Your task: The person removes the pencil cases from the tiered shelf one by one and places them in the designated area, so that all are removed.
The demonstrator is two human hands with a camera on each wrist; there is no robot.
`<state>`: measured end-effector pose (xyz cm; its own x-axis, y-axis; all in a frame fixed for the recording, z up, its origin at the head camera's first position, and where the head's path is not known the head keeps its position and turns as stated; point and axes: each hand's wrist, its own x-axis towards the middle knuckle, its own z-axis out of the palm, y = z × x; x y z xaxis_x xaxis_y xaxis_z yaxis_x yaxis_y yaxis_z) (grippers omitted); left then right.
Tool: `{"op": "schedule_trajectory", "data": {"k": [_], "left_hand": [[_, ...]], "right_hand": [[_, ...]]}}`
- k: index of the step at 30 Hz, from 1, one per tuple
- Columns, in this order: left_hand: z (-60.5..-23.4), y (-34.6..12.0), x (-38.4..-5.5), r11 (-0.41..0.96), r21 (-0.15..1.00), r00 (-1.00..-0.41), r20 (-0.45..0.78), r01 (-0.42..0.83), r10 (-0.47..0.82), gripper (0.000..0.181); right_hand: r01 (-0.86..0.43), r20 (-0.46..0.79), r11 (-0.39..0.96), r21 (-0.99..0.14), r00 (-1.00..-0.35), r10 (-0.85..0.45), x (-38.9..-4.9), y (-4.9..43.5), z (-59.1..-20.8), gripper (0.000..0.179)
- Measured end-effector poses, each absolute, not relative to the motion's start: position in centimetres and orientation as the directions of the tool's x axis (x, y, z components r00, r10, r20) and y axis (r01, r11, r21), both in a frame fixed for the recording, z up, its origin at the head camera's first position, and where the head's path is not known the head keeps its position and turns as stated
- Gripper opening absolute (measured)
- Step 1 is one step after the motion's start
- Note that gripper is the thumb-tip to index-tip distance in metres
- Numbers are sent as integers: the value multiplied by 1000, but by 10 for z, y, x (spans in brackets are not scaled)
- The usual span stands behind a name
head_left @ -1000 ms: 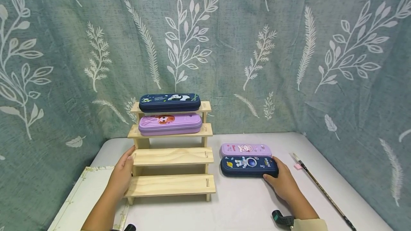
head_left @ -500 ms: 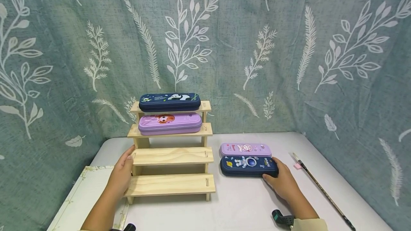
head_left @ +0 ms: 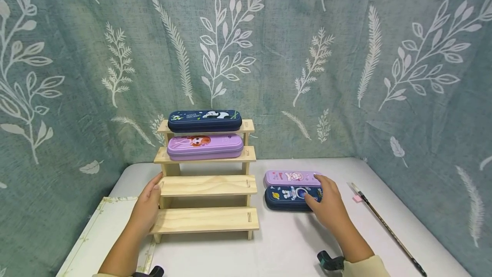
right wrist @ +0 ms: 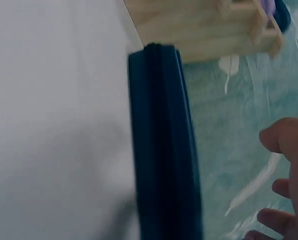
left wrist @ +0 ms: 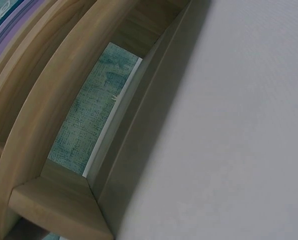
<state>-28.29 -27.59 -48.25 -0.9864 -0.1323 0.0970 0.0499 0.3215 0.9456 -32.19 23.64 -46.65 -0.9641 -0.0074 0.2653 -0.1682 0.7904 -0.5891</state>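
A stepped wooden display rack [head_left: 207, 219] stands left of centre, and my left hand [head_left: 147, 206] holds its left edge at the second shelf from the bottom. Its fingers are partly hidden behind the wood. A navy panda pencil case [head_left: 205, 122] lies on the top shelf, a purple pencil case with a red-haired girl [head_left: 205, 148] one shelf below. Over the right end of a navy astronaut pencil case [head_left: 286, 200] is my right hand [head_left: 328, 202], thumb and fingers spread, gripping nothing. The right wrist view shows those fingers apart from the case's dark side [right wrist: 163, 145]. A lilac pencil case [head_left: 284, 178] lies directly behind it.
A long brush [head_left: 388, 230] lies at the right of the white table [head_left: 284, 247], with a small pink tab [head_left: 357, 198] near its tip. A cream patterned board [head_left: 103, 230] lies left of the rack. Leaf-printed cloth [head_left: 269, 76] hangs behind.
My right hand has let go of the navy astronaut pencil case's right end and moved up and left over it. Both table cases stay put. The left hand keeps its hold.
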Motion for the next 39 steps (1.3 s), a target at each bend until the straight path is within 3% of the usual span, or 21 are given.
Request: {"op": "schedule_trajectory", "data": {"k": [7,12,23,39], "left_hand": [[-483,-276,-284,321,947,-987,79,30,-139,54],[-482,-275,-283,317,947,-987,95,50,-131,55],[-481,-277,-285,314,948,-990,85,45,-113,55],[-481,-276,-283,310,948,-987,113,72,-116,55]], "right_hand": [[-368,328,779,-507,-919,-220,-331,199,-428,77],[-433,305,768,-472,-898,-318,-337,170,-402,78],[-490,273,749,-446,-872,-407,-351,117,-376,79],[-605,368,743,-285,-785,-498,-374,56,-345,87]]}}
